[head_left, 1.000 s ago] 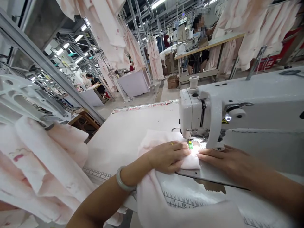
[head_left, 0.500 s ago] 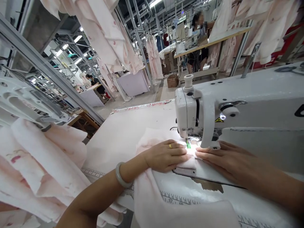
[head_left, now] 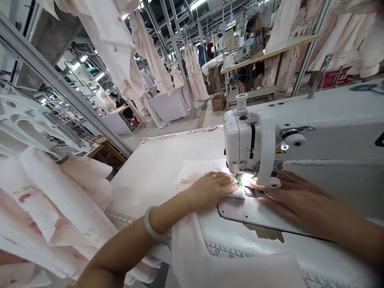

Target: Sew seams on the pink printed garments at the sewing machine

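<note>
A pale pink piece of fabric (head_left: 192, 236) lies across the bed of a white sewing machine (head_left: 336, 124) and hangs over the table's front edge. My left hand (head_left: 210, 190) rests on the fabric with its fingers stretched out, their tips beside the green-marked presser foot (head_left: 239, 181). To the right of the foot is my right hand (head_left: 295, 196), fingers extended towards the lit needle area. The machine's white lever (head_left: 266, 156) hides part of the right fingertips. Little of the fabric's edge under the foot can be made out in the glare.
A printed ruler strip (head_left: 225, 250) runs along the front of the table (head_left: 156, 172). Pink garments (head_left: 60, 200) hang from a white hanger (head_left: 39, 124) at the left. Farther back, a person (head_left: 255, 44) is at another workbench (head_left: 270, 54), near a cardboard box (head_left: 219, 102).
The fabric under the foot has moved away from me, baring more of the metal plate. My left fingertips have moved slightly farther back, beside the foot. The right hand has shifted slightly right.
</note>
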